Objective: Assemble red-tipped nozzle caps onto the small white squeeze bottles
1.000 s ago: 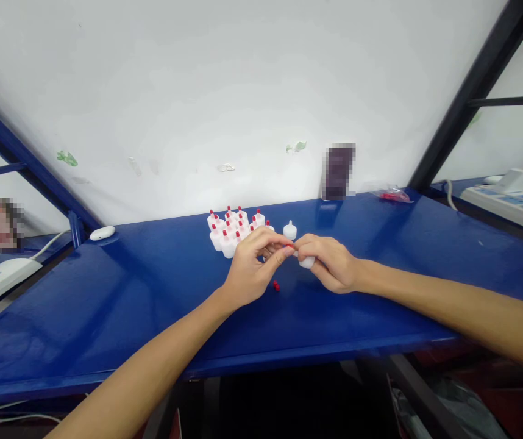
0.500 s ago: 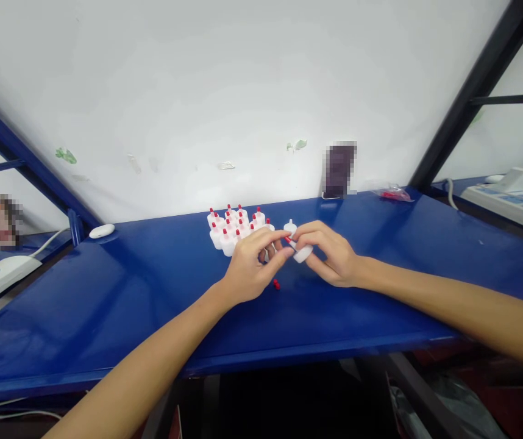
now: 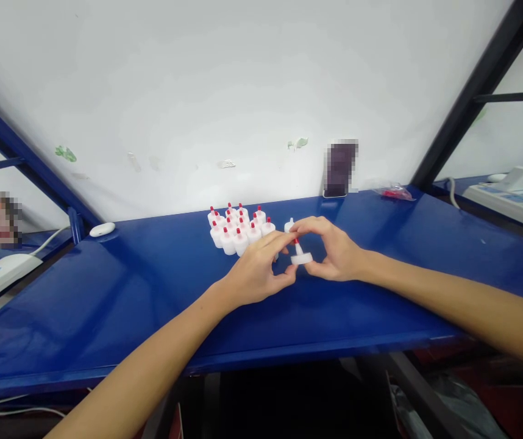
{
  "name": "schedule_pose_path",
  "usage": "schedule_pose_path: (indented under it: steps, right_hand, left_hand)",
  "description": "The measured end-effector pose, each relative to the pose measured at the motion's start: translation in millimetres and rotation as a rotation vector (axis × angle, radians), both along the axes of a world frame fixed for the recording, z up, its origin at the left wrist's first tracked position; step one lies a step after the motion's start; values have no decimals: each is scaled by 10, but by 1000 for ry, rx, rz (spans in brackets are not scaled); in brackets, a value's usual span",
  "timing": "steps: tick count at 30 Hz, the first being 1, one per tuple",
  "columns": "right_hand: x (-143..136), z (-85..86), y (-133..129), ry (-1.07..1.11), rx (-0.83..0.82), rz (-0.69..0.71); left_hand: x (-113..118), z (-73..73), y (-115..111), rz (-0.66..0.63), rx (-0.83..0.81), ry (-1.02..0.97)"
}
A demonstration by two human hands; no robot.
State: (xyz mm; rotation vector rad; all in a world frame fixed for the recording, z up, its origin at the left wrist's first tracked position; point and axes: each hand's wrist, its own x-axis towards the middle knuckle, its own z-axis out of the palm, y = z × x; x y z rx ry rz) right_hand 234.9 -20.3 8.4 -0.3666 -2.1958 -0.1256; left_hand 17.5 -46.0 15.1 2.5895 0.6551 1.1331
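A white nozzle cap [image 3: 302,258] with a red tip stands upright between my two hands above the table. My left hand [image 3: 256,268] has its thumb at the base's left edge and its fingers near the red tip. From the other side, my right hand [image 3: 337,250] touches the tip with its index finger and the base with its thumb. Left of them, several white nozzle caps [image 3: 238,238] with red tips stand packed in a group. Just behind my fingers is a white nozzle cap [image 3: 288,226] without a red tip, partly hidden.
The blue table [image 3: 152,292] meets a white wall. A pixelated phone-like object [image 3: 340,169] leans on the wall. A clear bag [image 3: 396,192] with red pieces lies at the back right, a white oval object [image 3: 102,230] at the left. Power strips [image 3: 3,274] flank the table.
The nozzle cap has turned from tilted to upright, red tip up. My left fingers have shifted over its tip and my thumb down to its base. The loose red pieces are now hidden.
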Motion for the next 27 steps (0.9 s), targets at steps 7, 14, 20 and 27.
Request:
schedule_pose_path:
  steps: [7,14,20,27]
  right_hand:
    - [-47,51,-43,-144,56,-37]
    - [-69,43,-75,-103,-184,-57]
    - [-83,-24,-52,-39,-165,-33]
    - [-54,-12,-37,-71,-78,-1]
  left_hand:
    - [68,6,-48,156,-2,140]
    - [69,17,-55,78,-87,237]
    - [64,29,-75,35,-143,201]
    - [73,10,-66,26,-95,224]
